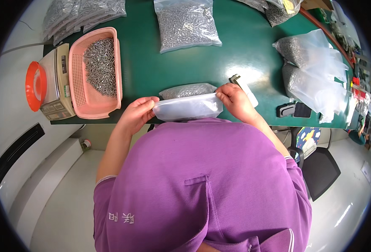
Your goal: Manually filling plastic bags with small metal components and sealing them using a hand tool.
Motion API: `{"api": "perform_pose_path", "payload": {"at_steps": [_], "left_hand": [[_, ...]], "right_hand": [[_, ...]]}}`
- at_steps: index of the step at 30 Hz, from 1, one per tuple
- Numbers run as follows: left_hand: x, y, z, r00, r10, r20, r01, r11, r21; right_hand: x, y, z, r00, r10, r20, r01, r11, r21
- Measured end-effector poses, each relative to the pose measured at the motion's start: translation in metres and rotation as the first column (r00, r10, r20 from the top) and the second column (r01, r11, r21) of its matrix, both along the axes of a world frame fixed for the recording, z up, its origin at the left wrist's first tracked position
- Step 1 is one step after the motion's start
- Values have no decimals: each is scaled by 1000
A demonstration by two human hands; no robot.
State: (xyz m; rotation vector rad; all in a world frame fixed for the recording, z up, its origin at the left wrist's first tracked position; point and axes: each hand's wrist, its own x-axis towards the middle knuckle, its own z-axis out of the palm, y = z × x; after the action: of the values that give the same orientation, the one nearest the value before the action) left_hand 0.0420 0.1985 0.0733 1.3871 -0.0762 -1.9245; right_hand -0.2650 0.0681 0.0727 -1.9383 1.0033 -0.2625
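Note:
At the table's near edge a clear plastic bag [189, 108] partly filled with small metal pins stands between my hands. Its metal contents [188, 90] show on the far side, while the upper part of the plastic is stretched flat toward me. My left hand [140, 110] pinches the left corner of the bag's mouth between thumb and fingers. On the right corner, my right hand [235, 100] is closed in the same way. Just beyond my right hand lies a long white tool [247, 93] with a dark end, partly hidden by the hand.
A pink basket [78, 101] holding loose metal pins stands left, beside a scale [55, 92] with an orange-red dish [35, 86]. A full bag [187, 25] lies at the far middle, stacked bags [82, 14] far left. Part-filled bags [315, 71] and a small black device [285, 110] lie right.

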Motion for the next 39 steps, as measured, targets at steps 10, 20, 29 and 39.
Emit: {"api": "perform_pose_path", "payload": {"at_steps": [10, 20, 29, 39], "left_hand": [[-6, 11, -4, 750, -8, 662, 407, 794, -451], [-10, 12, -15, 569, 27, 822, 558, 722, -409], [5, -1, -20, 973, -156, -168, 132, 981, -145], [9, -29, 6, 811, -461, 360, 503, 864, -27]], "right_hand": [[2, -4, 0, 986, -53, -159, 101, 945, 310], [-10, -7, 25, 999, 49, 18, -52, 897, 438], [-5, -9, -13, 913, -371, -171, 314, 367, 876], [-9, -6, -18, 921, -368, -129, 273, 370, 888]]}}
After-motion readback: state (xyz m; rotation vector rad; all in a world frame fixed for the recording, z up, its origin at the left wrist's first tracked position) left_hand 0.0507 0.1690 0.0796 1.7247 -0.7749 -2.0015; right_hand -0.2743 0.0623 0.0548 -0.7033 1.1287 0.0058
